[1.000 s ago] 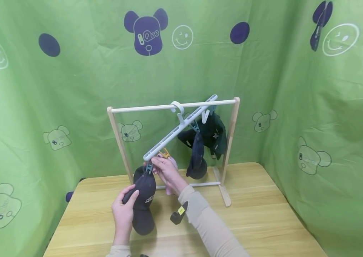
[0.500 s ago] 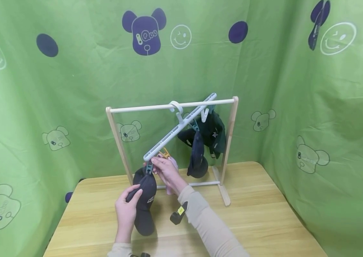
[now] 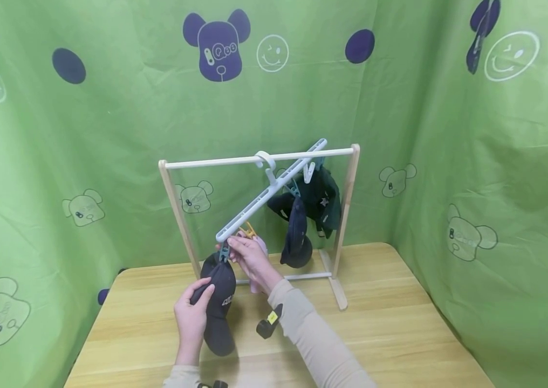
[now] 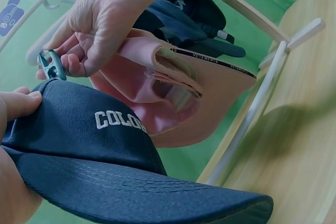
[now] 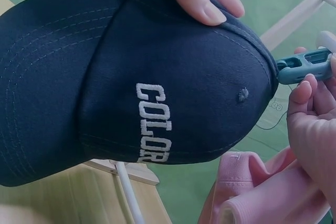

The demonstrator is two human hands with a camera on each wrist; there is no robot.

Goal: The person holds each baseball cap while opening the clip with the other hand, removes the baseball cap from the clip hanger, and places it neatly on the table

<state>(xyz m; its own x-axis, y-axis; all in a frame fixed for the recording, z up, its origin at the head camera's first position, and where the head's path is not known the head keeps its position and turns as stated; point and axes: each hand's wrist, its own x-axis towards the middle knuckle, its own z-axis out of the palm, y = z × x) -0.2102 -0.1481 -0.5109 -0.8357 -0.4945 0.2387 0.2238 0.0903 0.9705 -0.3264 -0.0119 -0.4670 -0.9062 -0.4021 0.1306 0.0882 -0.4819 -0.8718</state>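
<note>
A dark navy baseball cap (image 3: 220, 310) with white "COLOR" lettering hangs brim down, below the near end of the pale blue hanger (image 3: 259, 202). My left hand (image 3: 191, 315) pinches the cap's crown between thumb and fingers. At the top of the crown is a teal clothespin (image 5: 304, 67), whose tip meets the fabric. My right hand (image 3: 253, 261) grips that clothespin by its handle end, just under the hanger. Right beside it, a pink cap (image 4: 218, 98) hangs from a yellow clothespin (image 3: 248, 230), partly hidden behind the right hand in the head view.
The hanger hooks over the white bar (image 3: 216, 162) of a wooden rack (image 3: 347, 210) and slants toward me. A dark cap (image 3: 296, 237) and a dark green cap (image 3: 328, 202) hang at its far half, near a white clothespin (image 3: 309, 172). Beneath lies a wooden table (image 3: 390, 318).
My left hand has shifted slightly right, carrying the cap's crown a little with it. The right hand stays at the clothespin.
</note>
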